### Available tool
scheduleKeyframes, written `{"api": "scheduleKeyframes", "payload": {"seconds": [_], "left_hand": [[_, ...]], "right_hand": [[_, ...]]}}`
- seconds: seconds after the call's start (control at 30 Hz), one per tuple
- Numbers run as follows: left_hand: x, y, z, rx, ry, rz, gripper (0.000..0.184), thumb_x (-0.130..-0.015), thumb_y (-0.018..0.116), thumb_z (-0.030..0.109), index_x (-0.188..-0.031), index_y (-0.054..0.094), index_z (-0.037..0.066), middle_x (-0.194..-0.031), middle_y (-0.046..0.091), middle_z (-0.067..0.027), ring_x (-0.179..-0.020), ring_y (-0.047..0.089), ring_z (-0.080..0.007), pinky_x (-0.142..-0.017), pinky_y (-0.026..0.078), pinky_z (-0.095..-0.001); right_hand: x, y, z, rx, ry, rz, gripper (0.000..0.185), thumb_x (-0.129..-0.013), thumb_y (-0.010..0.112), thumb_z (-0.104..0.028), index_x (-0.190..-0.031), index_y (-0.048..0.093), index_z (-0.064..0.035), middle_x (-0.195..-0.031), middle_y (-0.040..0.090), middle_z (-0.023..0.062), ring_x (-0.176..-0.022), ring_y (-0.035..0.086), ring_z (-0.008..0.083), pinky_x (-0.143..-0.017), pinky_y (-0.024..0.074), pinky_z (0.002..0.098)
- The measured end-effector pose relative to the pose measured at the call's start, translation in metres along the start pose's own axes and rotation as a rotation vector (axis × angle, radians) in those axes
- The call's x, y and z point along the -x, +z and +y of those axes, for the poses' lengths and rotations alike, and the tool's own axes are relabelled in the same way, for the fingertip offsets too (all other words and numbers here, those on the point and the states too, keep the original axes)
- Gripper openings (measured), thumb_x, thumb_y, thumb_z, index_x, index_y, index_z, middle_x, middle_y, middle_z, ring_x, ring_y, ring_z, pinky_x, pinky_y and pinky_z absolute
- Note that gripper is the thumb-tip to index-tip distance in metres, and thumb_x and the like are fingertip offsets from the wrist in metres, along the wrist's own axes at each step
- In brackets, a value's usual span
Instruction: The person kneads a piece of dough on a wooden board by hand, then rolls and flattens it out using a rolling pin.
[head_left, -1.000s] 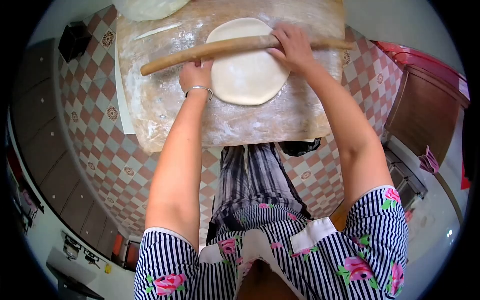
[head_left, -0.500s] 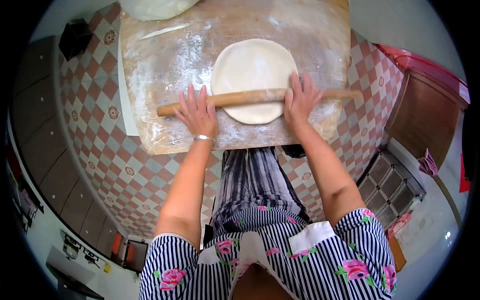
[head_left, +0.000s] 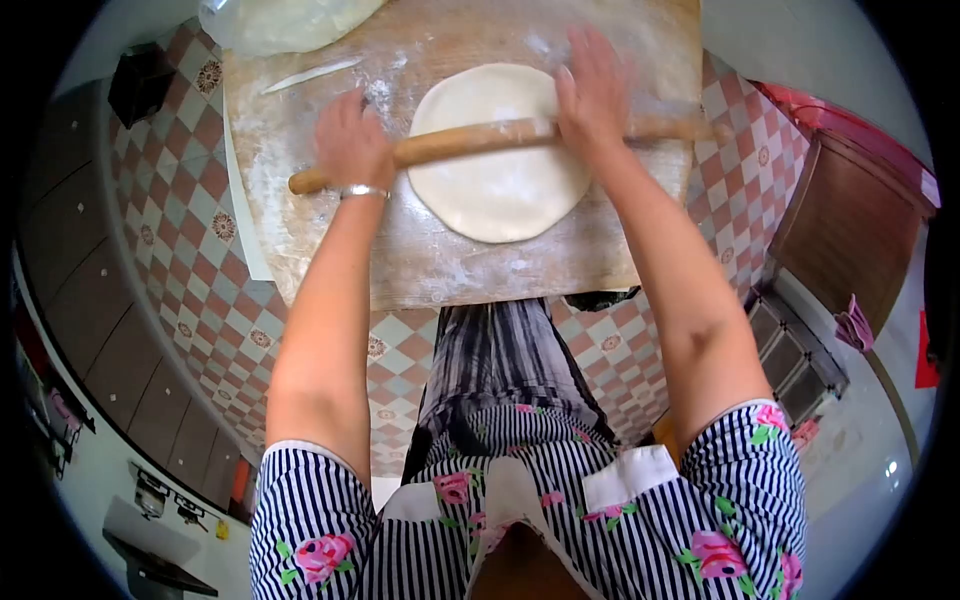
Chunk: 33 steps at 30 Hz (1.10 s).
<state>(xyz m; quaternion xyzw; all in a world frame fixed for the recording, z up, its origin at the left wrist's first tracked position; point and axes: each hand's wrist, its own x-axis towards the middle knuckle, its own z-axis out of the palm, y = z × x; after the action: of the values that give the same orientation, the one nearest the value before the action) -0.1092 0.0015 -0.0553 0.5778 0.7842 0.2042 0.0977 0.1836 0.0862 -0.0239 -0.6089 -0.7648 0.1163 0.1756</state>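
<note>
A round, flat sheet of dough [head_left: 500, 200] lies on the floured wooden board [head_left: 440, 275]. Across its upper half a wooden rolling pin [head_left: 470, 140] rests at a slight slant. My left hand [head_left: 353, 140] presses palm-down on the pin left of the dough, fingers reaching forward past it and blurred. Over the dough's right edge, my right hand [head_left: 595, 95] lies on the pin with fingers stretched out, not wrapped round it. Both ends of the pin stick out beyond my hands; the right end is smeared by motion.
A clear plastic bag [head_left: 285, 25] with something pale inside sits at the board's far left corner. Near it lies a thin white strip [head_left: 312, 74]. Flour dusts the board. Around are a checkered tile floor [head_left: 190, 215], a black bin-like box [head_left: 140, 85] and a brown wooden cabinet [head_left: 850, 230].
Both hands have moved forward, away from me, rolling the pin from the dough's near part to its upper half. My left hand has also shifted left.
</note>
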Motion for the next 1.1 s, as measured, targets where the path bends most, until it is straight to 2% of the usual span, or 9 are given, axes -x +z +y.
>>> {"api": "scheduleKeyframes", "payload": {"seconds": [0.13,0.23,0.33,0.53,0.7,0.8,0.87,0.93,1.1], "left_hand": [[0.052,-0.015,-0.019,-0.271,-0.025,0.052,0.045,-0.092,0.048,0.026,-0.135,0.057,0.014,-0.145,0.049,-0.0091,-0.136,0.040,-0.0313,-0.114,0.016,-0.0563],[0.041,-0.006,-0.021,-0.237,-0.082,0.012,0.048,-0.091,0.047,0.026,-0.138,0.055,0.016,-0.147,0.047,-0.0081,-0.138,0.038,-0.0325,-0.114,0.013,-0.0604],[0.003,-0.008,-0.028,-0.197,-0.065,0.059,0.048,-0.094,0.045,0.027,-0.139,0.054,0.015,-0.145,0.050,-0.0077,-0.136,0.039,-0.0332,-0.114,0.018,-0.0559],[-0.051,-0.015,-0.031,-0.046,-0.024,0.146,0.049,-0.094,0.047,0.025,-0.139,0.050,0.005,-0.139,0.051,-0.0172,-0.132,0.041,-0.0359,-0.113,0.025,-0.0480],[-0.078,-0.001,-0.047,-0.085,-0.083,0.150,0.052,-0.092,0.047,0.026,-0.140,0.045,0.006,-0.142,0.046,-0.0176,-0.136,0.036,-0.0356,-0.116,0.019,-0.0519],[-0.057,-0.005,-0.037,-0.155,-0.165,0.129,0.052,-0.092,0.046,0.027,-0.141,0.044,0.008,-0.145,0.045,-0.0155,-0.139,0.033,-0.0345,-0.118,0.014,-0.0530],[-0.027,0.000,-0.029,-0.209,-0.154,0.134,0.053,-0.092,0.046,0.028,-0.142,0.045,0.012,-0.145,0.046,-0.0132,-0.139,0.034,-0.0333,-0.117,0.016,-0.0535],[-0.025,-0.001,-0.029,-0.127,-0.134,0.143,0.044,-0.091,0.046,0.026,-0.132,0.053,0.012,-0.136,0.053,-0.0122,-0.132,0.041,-0.0336,-0.111,0.023,-0.0531],[-0.070,-0.004,-0.034,-0.074,-0.209,0.010,0.022,-0.089,0.046,0.023,-0.095,0.062,0.009,-0.103,0.063,-0.0118,-0.105,0.054,-0.0351,-0.091,0.039,-0.0495]], "right_hand": [[0.061,-0.002,0.015,0.167,0.044,-0.001,0.052,-0.089,0.054,-0.030,-0.140,0.052,-0.0241,-0.149,0.043,0.0083,-0.139,0.036,0.0294,-0.111,0.0120,0.0696],[0.061,0.000,0.005,0.291,0.054,-0.102,0.047,-0.086,0.055,-0.027,-0.132,0.060,-0.0247,-0.145,0.049,0.0057,-0.135,0.041,0.0285,-0.111,0.0149,0.0686],[-0.001,0.011,-0.004,0.271,-0.035,-0.091,0.044,-0.085,0.055,-0.025,-0.128,0.063,-0.0241,-0.141,0.053,0.0044,-0.131,0.046,0.0286,-0.109,0.0211,0.0670],[-0.068,0.025,-0.013,0.156,-0.097,-0.090,0.044,-0.089,0.052,-0.027,-0.132,0.058,-0.0206,-0.139,0.054,0.0059,-0.128,0.048,0.0306,-0.108,0.0288,0.0630],[-0.094,0.037,-0.020,0.148,-0.104,0.003,0.043,-0.092,0.051,-0.030,-0.133,0.058,-0.0200,-0.139,0.054,0.0068,-0.128,0.048,0.0311,-0.109,0.0272,0.0610],[-0.069,0.040,-0.037,-0.003,-0.010,-0.108,0.044,-0.089,0.052,-0.030,-0.131,0.059,-0.0192,-0.139,0.056,0.0059,-0.128,0.049,0.0294,-0.111,0.0268,0.0581],[-0.036,0.045,-0.046,0.161,-0.044,-0.086,0.046,-0.086,0.054,-0.028,-0.130,0.060,-0.0185,-0.138,0.056,0.0055,-0.126,0.050,0.0283,-0.110,0.0287,0.0563],[-0.030,0.044,-0.051,0.237,-0.074,-0.069,0.051,-0.078,0.056,-0.024,-0.129,0.060,-0.0167,-0.137,0.057,0.0052,-0.124,0.051,0.0277,-0.108,0.0322,0.0552],[-0.078,0.058,-0.052,0.063,-0.082,-0.064,0.048,-0.078,0.055,-0.021,-0.125,0.060,-0.0135,-0.129,0.059,0.0074,-0.115,0.054,0.0288,-0.100,0.0416,0.0484]]}}
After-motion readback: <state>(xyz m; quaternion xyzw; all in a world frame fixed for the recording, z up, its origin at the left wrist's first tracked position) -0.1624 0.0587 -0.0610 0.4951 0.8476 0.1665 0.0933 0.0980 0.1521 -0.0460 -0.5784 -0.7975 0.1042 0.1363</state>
